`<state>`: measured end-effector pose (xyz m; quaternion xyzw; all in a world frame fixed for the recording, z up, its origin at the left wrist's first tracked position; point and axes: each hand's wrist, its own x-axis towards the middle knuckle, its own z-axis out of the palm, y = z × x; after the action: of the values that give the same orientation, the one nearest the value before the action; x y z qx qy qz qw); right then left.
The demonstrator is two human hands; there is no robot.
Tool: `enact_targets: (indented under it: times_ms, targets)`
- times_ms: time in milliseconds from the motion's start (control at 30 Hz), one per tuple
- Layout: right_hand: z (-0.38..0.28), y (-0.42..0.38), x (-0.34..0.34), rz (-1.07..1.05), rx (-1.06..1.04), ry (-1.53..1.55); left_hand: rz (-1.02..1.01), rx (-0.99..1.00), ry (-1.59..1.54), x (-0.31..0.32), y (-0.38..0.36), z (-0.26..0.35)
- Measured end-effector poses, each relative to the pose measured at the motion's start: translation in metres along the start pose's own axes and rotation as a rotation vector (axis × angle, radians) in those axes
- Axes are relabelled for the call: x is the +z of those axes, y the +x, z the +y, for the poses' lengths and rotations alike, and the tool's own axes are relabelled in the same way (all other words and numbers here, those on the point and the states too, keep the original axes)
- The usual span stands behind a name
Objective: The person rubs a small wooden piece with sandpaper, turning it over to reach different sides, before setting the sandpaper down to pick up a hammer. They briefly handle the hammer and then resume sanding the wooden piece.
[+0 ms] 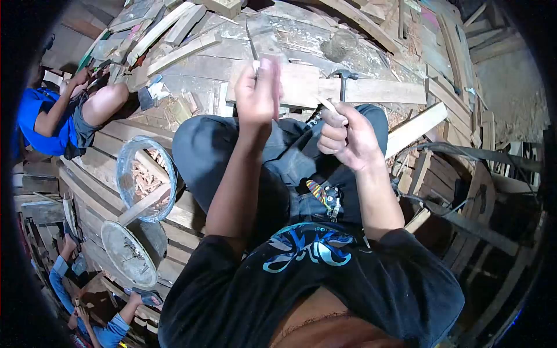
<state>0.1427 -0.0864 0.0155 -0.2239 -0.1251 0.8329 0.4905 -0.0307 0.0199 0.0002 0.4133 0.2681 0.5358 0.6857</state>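
My left hand (255, 95) is raised above my lap with its fingers closed round the handle of a wide blade (262, 37), which points away from me and is partly blurred. To its right, my right hand (350, 134) pinches a small pale wood piece (326, 104) between thumb and fingers. Beyond my knees a light wooden board (300, 84) lies on the work surface. A hammer (343, 81) rests with its head on the far side, across a long plank (389, 91).
On my left stand a bucket (119, 174) of wood chips and a round container (104, 246) holding small nails. A person in blue (49, 119) sits at the far left, another person (110, 332) at the lower left. Timber (184, 53) lies beyond the boards; a beam (418, 129) lies right of my knee.
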Motion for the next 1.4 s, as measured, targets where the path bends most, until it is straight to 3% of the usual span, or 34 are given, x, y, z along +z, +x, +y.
enact_targets:
  times_ms: [100,133,167,267,400,567,667,800,867,1033,1133,1267,1400]
  targets:
    - [0.002,0.004,0.008,0.232,-0.230,-0.511,-0.143,-0.136,0.245,0.024,-0.015,0.008]
    - [0.003,0.005,0.009,0.321,-0.298,-0.673,-0.231,0.072,0.322,0.025,-0.014,-0.003]
    - [-0.005,0.003,0.000,0.282,-0.248,-0.814,-0.270,0.000,0.270,0.022,-0.013,-0.008]
    - [-0.006,0.003,0.000,0.309,-0.462,-1.186,-0.304,-0.107,0.182,0.015,-0.012,-0.008]
    - [0.011,0.016,0.005,0.399,-0.832,-1.022,-0.205,-0.161,-0.035,0.026,-0.017,-0.006]
    - [0.013,0.021,-0.003,0.404,-1.010,-0.988,-0.204,-0.168,0.009,0.026,-0.018,-0.010]
    - [0.010,0.020,0.001,0.410,-1.034,-0.891,-0.149,-0.107,0.185,0.031,-0.017,0.006]
    - [0.012,0.014,-0.001,0.377,-0.767,-0.576,-0.038,-0.062,0.076,0.022,-0.011,0.004]
    - [0.018,0.018,-0.011,0.350,-0.715,-0.587,-0.059,-0.113,0.053,0.030,-0.019,0.013]
    - [0.024,0.017,0.000,0.381,-0.635,-0.756,-0.167,-0.021,0.116,0.029,-0.017,-0.001]
    - [0.027,0.018,0.002,0.382,-0.618,-0.875,-0.028,-0.049,0.086,0.028,-0.016,-0.001]
    - [0.023,0.021,0.004,0.366,-0.625,-1.201,-0.054,0.051,0.093,0.028,-0.014,-0.009]
    - [0.029,0.024,0.013,0.345,-0.529,-1.154,0.048,0.173,0.373,0.022,-0.010,-0.018]
